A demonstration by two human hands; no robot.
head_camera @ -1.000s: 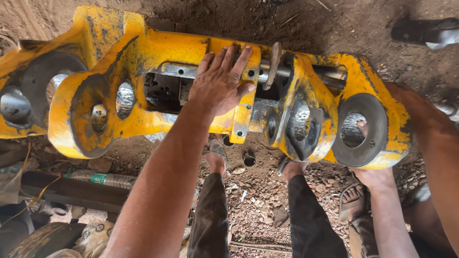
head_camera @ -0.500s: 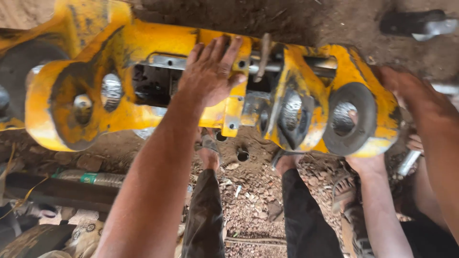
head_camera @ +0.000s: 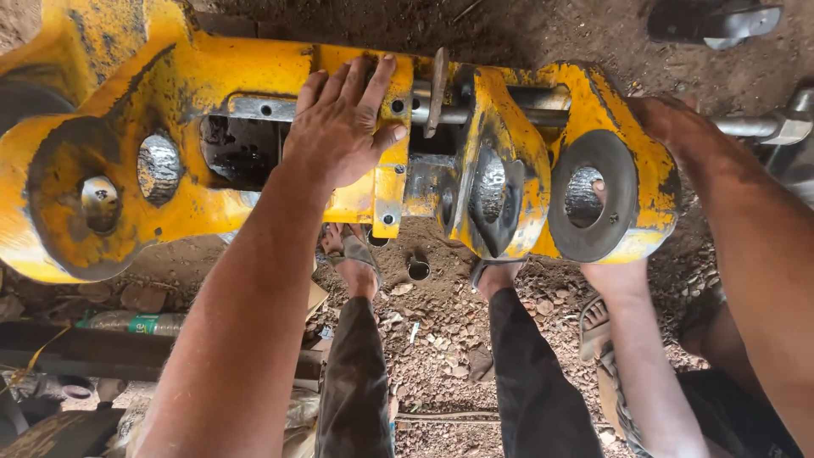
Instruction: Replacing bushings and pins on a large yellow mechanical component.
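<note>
While the big yellow casting (head_camera: 254, 76) sits across the top of the head view, raised off the gravel ground (head_camera: 441, 339), the left hand (head_camera: 343, 127) lies flat on its upper face — palm down, fingers spread, gripping nothing. Fingertips reach the edge next to the steel shaft (head_camera: 509, 114) that runs through the lugs toward the right.

Right hand (head_camera: 678, 123) is on the far right end of the casting, just beside the dark ring boss (head_camera: 598, 199). It's curled over the yellow edge, but fingers are mostly hidden, so can't tell if it's actually clamped or just resting.

Second person's hand (head_camera: 615, 276) comes up from below (forearm rising from lower right), pressed to the underside of the ring boss; a finger shows through the bore.

Other bits:
- left end has 2 bores, one w/ a pin in it (head_camera: 100, 203)
- person's legs in dark trousers (head_camera: 356, 382), sandalled feet right under the casting
- plastic bottle (head_camera: 127, 322) on the ground at left, beside a dark steel bar (head_camera: 85, 352)
- shaft's right end — a squarish metal fitting (head_camera: 784, 127)
</note>
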